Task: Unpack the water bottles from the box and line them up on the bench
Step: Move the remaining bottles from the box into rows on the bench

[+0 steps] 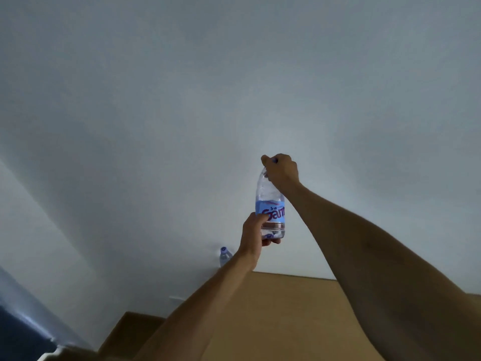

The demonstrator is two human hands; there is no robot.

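Observation:
A clear water bottle with a light blue label and red lettering is held upright in the air in front of a pale wall. My right hand is closed over its blue cap at the top. My left hand grips its lower part from the left, fingers under the base. A second bottle with a blue cap stands behind my left forearm, only its neck and shoulder showing. The brown cardboard box lies below my arms, its flap partly hidden by them.
A plain pale wall fills most of the view. A dark blue surface shows at the bottom left corner, next to a white edge. The bench itself is not visible.

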